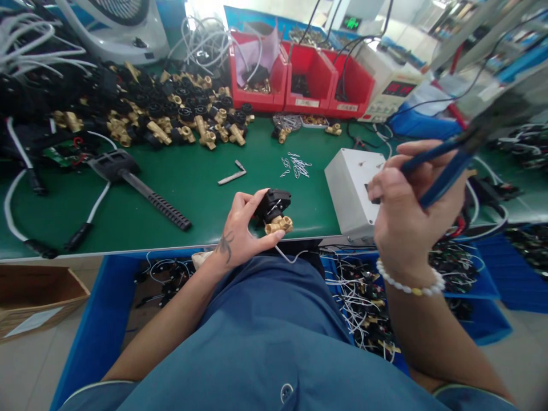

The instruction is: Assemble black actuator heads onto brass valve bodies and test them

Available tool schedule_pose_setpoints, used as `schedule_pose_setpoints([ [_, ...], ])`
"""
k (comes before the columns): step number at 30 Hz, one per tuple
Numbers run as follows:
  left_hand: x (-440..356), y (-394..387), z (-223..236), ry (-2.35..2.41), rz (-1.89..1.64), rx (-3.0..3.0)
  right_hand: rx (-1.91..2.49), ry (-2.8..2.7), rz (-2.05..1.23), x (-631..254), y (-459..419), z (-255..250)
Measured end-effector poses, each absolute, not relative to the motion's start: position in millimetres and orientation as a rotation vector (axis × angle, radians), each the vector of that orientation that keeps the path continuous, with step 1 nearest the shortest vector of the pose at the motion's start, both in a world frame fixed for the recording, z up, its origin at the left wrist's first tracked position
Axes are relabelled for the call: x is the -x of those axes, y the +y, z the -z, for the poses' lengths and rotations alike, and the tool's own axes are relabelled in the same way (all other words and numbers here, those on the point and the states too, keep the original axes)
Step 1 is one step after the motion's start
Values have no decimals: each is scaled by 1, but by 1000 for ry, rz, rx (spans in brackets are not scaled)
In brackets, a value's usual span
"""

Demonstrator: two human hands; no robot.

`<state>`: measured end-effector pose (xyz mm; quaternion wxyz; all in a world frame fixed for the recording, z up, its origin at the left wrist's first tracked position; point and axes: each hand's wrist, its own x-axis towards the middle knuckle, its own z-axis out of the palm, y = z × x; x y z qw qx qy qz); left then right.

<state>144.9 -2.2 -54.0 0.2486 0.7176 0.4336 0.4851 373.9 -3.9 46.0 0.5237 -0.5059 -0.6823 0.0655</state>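
Observation:
My left hand grips a brass valve with a black motor housing above the near edge of the bench. A white cable hangs below the valve. My right hand is raised at the right, wrapped round the blue handles of a pair of pliers, whose dark jaws blur toward the upper right. Its thumb and fingertips are at a light grey box with toggle switches on top; whether they touch it I cannot tell. Small metal spring clips lie in a loose pile beyond the valve.
Many brass valves crowd the back left. Red bins and a power supply stand behind. A black brush-like tool and an L-shaped metal piece lie on the green bench. Blue crates sit below.

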Motion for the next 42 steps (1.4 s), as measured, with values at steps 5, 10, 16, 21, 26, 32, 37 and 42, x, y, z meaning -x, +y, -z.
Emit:
schedule_pose_setpoints([
  [5,-144,-3,51,1168,-1305,-1980,1257,-2256,-279,-377,0,-33],
  [10,-143,-3,51,1172,-1288,-1990,1178,-1811,-180,-376,0,-48],
  [16,-142,-2,53,1143,-1306,-2005,1134,-1854,-135,-371,-1,-23],
  [21,-142,-2,53,1118,-1318,-1980,1223,-2104,-168,-379,0,-43],
  [26,-142,-1,53,1121,-1312,-1970,1165,-1510,70,-369,-6,-48],
  [32,-141,-2,53,1113,-1294,-1967,1207,-2254,-149,-377,-1,-26],
  [37,-141,-2,54,1098,-1296,-1975,1088,-1627,83,-380,3,-35],
  [42,-140,-2,54,1092,-1290,-1977,1083,-2019,-32,-374,0,-26],
])
